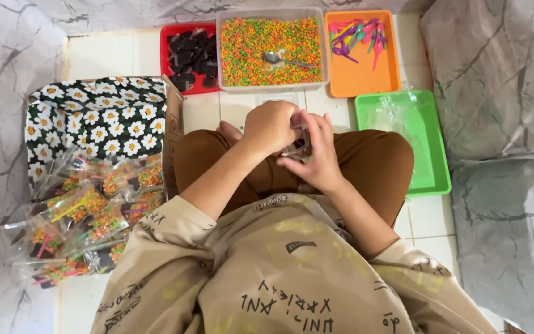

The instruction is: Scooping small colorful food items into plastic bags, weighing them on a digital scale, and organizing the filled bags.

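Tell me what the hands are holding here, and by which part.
Both the left hand and right hand hold a small clear plastic container between them, gripped at its sides; the exact finger placement cannot be told.

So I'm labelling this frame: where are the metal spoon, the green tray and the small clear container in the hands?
metal spoon (273, 57), head view, on its bowl.
green tray (445, 176), head view, on its right rim.
small clear container (300, 146), head view, on its visible side.

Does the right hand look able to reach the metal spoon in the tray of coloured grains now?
Probably not at once: the right hand is busy holding a small clear container with the left hand. Nothing covers the spoon itself.
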